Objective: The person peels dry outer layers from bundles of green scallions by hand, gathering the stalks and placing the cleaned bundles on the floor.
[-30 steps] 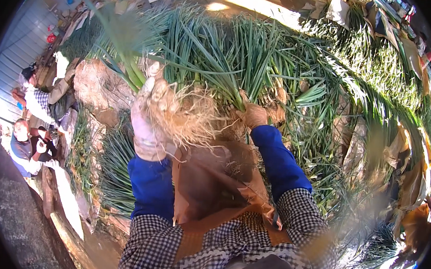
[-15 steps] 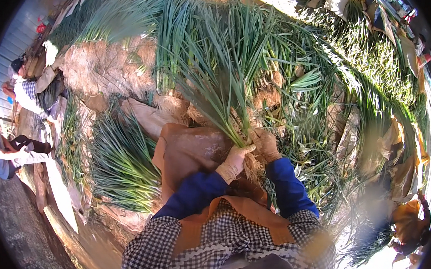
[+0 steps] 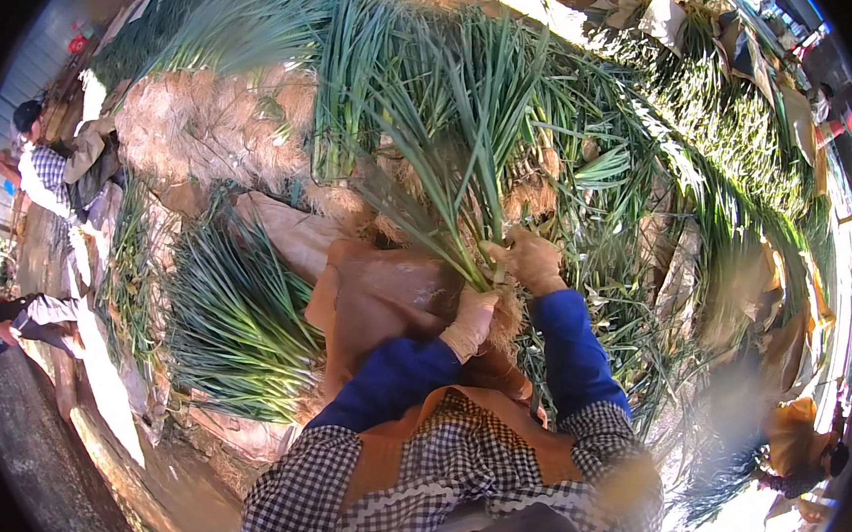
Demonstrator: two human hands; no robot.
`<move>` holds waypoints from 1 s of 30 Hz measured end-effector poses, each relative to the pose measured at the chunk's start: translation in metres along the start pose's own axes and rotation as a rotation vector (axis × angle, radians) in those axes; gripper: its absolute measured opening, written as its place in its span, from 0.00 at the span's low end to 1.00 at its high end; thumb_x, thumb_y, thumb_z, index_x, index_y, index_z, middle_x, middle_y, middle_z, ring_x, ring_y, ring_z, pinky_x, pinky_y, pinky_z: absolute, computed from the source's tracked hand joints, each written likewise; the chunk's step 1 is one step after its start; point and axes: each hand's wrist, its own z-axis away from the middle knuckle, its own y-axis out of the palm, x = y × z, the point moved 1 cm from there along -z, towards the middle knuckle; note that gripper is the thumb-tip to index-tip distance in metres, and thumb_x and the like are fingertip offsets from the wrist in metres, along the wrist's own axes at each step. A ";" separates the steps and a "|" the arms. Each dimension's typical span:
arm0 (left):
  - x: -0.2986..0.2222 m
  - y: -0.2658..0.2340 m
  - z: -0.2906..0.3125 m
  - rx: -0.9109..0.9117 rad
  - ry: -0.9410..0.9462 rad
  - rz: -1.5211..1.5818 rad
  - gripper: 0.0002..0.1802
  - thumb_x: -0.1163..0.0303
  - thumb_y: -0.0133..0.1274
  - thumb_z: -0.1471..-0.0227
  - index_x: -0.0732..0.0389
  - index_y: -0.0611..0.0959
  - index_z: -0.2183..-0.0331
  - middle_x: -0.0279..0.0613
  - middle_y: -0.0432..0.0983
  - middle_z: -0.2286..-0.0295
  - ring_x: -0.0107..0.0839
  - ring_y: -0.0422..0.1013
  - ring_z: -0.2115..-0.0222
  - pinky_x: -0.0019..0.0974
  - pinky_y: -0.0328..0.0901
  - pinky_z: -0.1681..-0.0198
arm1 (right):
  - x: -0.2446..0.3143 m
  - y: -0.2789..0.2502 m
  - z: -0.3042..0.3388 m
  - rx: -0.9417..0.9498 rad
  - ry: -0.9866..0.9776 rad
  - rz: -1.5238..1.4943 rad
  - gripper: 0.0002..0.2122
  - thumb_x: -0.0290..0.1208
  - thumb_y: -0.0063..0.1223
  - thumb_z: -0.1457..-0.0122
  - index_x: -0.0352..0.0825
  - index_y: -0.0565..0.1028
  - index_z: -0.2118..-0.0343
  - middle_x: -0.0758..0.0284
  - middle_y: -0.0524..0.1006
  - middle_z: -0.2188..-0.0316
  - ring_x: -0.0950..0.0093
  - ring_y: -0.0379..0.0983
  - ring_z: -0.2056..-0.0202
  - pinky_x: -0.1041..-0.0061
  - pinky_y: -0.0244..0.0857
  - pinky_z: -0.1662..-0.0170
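A bunch of leek-like greens (image 3: 481,186), with long flat leaves and pale stems, is held over my lap, its leaves fanning away from me. My left hand (image 3: 471,324), in a pale glove, is closed around the lower stems. On the other side, my right hand (image 3: 535,262), also gloved, is closed at the stems a little higher up, its fingertips partly hidden. Tan stringy roots (image 3: 508,321) hang below, between the two hands. Under the bunch, a brown apron-like sheet (image 3: 385,288) covers my lap.
A pile of similar greens (image 3: 240,317) lies to my left. Farther off are stacked bundles with matted roots (image 3: 208,132). Loose leaves (image 3: 608,279) litter the right side. A person in a checked top (image 3: 47,175) is at the far left, another person (image 3: 804,441) at the right edge.
My right hand has shifted slightly up and right along the stems. My left hand remains around the lower stems, moved slightly right. The person at the lower left has moved partly out of view.
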 end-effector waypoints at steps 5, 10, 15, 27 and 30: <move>-0.004 0.005 -0.001 0.012 0.054 -0.183 0.17 0.85 0.54 0.61 0.63 0.71 0.66 0.35 0.69 0.74 0.26 0.68 0.75 0.28 0.64 0.75 | 0.020 0.010 -0.012 0.047 -0.208 0.468 0.10 0.37 0.48 0.49 0.37 0.77 0.74 0.63 0.77 0.76 0.69 0.75 0.71 0.69 0.68 0.72; 0.016 -0.011 -0.018 -0.025 0.109 -0.142 0.16 0.83 0.57 0.62 0.63 0.71 0.68 0.34 0.69 0.77 0.26 0.67 0.78 0.30 0.63 0.78 | 0.012 0.025 -0.002 -0.107 -0.265 0.543 0.06 0.32 0.49 0.52 0.39 0.76 0.80 0.69 0.74 0.84 0.72 0.74 0.80 0.72 0.65 0.80; 0.014 -0.032 -0.033 0.053 -0.067 -0.044 0.14 0.84 0.53 0.62 0.63 0.72 0.69 0.36 0.69 0.75 0.24 0.65 0.80 0.30 0.62 0.77 | 0.018 0.004 0.069 -0.487 -0.803 -0.154 0.17 0.33 0.48 0.45 0.39 0.65 0.91 0.71 0.62 0.95 0.78 0.55 0.93 0.77 0.50 0.90; -0.014 -0.014 -0.009 0.088 -0.119 0.036 0.08 0.75 0.53 0.54 0.62 0.75 0.68 0.34 0.71 0.76 0.25 0.68 0.76 0.26 0.63 0.74 | -0.090 0.018 0.043 -0.054 0.085 -0.808 0.20 0.50 0.45 0.46 0.35 0.74 0.64 0.58 0.75 0.76 0.69 0.73 0.73 0.70 0.65 0.66; -0.020 0.002 0.000 0.093 -0.127 -0.072 0.11 0.78 0.52 0.54 0.63 0.74 0.65 0.35 0.71 0.75 0.26 0.69 0.75 0.27 0.64 0.75 | -0.062 0.037 -0.003 -0.072 -0.127 -0.488 0.25 0.56 0.48 0.50 0.34 0.72 0.64 0.59 0.74 0.78 0.70 0.73 0.74 0.71 0.65 0.68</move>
